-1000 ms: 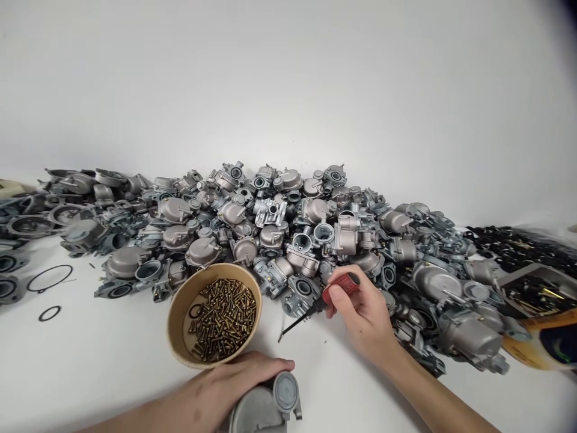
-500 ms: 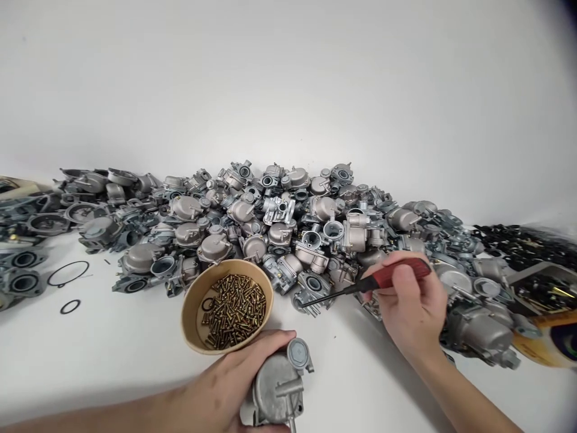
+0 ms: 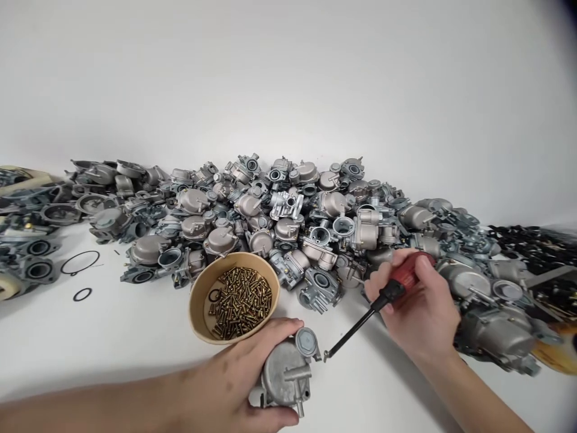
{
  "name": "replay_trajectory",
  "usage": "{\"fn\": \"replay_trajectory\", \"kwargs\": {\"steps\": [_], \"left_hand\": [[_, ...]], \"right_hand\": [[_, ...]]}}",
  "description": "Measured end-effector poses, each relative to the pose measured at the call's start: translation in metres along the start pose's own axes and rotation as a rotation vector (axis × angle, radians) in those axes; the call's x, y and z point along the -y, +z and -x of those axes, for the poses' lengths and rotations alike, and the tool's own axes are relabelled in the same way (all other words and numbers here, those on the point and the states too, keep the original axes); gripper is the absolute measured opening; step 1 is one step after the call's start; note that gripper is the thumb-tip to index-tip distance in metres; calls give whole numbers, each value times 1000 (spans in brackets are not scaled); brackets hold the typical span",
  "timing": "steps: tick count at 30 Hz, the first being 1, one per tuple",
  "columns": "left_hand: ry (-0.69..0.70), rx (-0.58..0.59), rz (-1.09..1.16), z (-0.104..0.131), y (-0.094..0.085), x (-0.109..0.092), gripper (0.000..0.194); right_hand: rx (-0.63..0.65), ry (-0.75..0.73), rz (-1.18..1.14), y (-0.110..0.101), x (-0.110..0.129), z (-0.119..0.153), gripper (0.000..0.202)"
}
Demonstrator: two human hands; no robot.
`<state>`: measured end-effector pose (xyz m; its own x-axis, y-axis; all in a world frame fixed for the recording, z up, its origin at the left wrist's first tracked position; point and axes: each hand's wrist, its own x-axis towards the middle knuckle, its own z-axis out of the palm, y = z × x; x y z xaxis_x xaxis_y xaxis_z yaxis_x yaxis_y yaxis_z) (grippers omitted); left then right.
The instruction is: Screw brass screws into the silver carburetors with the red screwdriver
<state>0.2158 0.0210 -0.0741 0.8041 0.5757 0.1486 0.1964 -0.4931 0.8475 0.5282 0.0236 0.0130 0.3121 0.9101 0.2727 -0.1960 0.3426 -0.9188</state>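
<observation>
My left hand (image 3: pixel 252 373) is wrapped round a grey metal carburetor (image 3: pixel 286 373), its rounded bowl facing up and a round cap at its upper right. In my right hand (image 3: pixel 419 313) is a screwdriver (image 3: pixel 356 334) with a red handle and black shaft, pointing down and left. A small brass-coloured screw (image 3: pixel 326 356) seems to sit on its tip, close beside the carburetor's right edge. Just beyond my left hand stands a tan paper bowl (image 3: pixel 198 319) full of brass-coloured screws (image 3: pixel 246 300), with a small black ring among them.
A long heap of carburetors (image 3: pixel 288 228) stretches across the table behind the bowl. More metal parts (image 3: pixel 40 240) lie at the left, near a large black ring (image 3: pixel 81 263) and a small O-ring (image 3: pixel 82 294). Dark small parts (image 3: pixel 532 243) are piled at the far right.
The screwdriver has swung from over the heap down toward the held carburetor, its tip now beside the carburetor's edge. My left hand keeps its hold. The view has shifted slightly.
</observation>
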Motion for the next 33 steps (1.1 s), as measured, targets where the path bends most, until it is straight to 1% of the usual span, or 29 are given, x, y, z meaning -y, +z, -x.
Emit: {"fn": "replay_trajectory", "kwargs": {"steps": [3, 6, 8, 12, 14, 17, 20, 27, 30, 33], "left_hand": [[-118, 72, 29, -2, -6, -11, 100], [-150, 111, 42, -3, -10, -19, 100], [-152, 109, 43, -2, -9, -19, 100], [-167, 65, 71, 2, -3, -12, 107], [-149, 35, 114, 4, 1, -10, 112], [-120, -11, 152, 5, 7, -13, 115], [-111, -75, 86, 5, 14, -17, 115], [-54, -268, -225, 19, 38, -18, 92], [-71, -356, -312, 25, 43, -24, 84], [-96, -446, -399, 35, 44, -31, 81]], "right_hand": [[33, 53, -15, 4, 2, 3, 33], [51, 96, -45, 7, 5, 6, 33], [51, 123, -72, 8, 6, 8, 33], [48, 156, -99, 8, 6, 10, 34], [46, 163, -113, 7, 7, 9, 35], [39, 164, -137, 4, 8, 6, 35], [36, 154, -161, 3, 10, 4, 37], [65, 169, -191, 9, 11, 11, 44], [79, 181, -199, 11, 11, 15, 46], [88, 190, -201, 12, 13, 16, 46]]}}
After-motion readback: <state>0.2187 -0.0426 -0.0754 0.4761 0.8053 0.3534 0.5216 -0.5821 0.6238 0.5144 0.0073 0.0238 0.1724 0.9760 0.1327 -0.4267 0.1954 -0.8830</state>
